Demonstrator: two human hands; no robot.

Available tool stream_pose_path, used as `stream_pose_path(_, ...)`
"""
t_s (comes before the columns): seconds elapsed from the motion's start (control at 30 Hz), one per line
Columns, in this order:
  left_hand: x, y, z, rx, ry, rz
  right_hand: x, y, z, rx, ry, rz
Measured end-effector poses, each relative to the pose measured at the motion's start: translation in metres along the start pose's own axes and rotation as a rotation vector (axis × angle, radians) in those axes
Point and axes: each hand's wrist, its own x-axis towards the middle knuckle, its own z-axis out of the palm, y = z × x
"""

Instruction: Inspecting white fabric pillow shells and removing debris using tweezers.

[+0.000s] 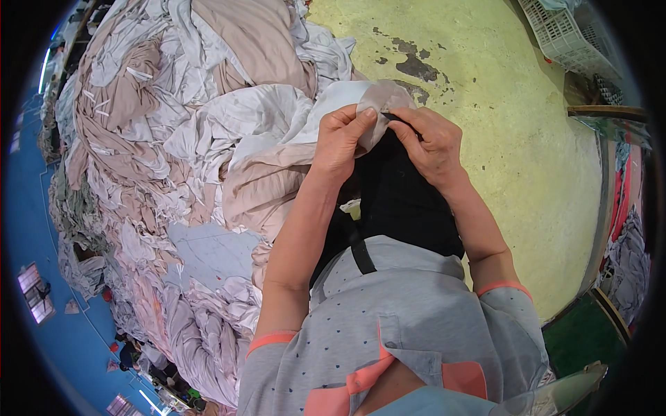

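Note:
A length of white and beige cloth [338,99] is raised in front of me, and its far end drapes over towards the yellow floor. My left hand [338,141] pinches the cloth's edge between thumb and fingers. Close beside it, my right hand [431,144] is closed, its thumb and forefinger pressed together at the same edge. A narrow dark piece [398,118] shows at the right fingertips, too small to name. Below the hands, the beige part of the cloth [267,186] runs down left into the heap.
A large heap of white and beige cloth [132,132] spreads over the left side. Pinkish cloth [208,340] lies nearer me. White plastic crates [555,31] stand at the far right on the yellow floor [534,187]. A green panel [579,340] is at the near right.

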Motion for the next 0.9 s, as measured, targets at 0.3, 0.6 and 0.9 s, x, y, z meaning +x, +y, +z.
stream_pose_path(0.3, 0.0003, 0.0012, 0.002, -0.015, -0.008, 0.028, -0.0038, 0.001, -0.0016, -0.01, 0.006, 0.016)
stream_pose_path(0.6, -0.0009, 0.0024, 0.0032, 0.008, -0.012, 0.011, -0.0053, 0.0036, 0.0023, -0.078, 0.058, -0.025)
stream_pose_path(0.9, -0.0018, -0.0009, 0.0017, -0.01, -0.03, 0.027, -0.0038, -0.0011, -0.0024, -0.063, -0.01, 0.044)
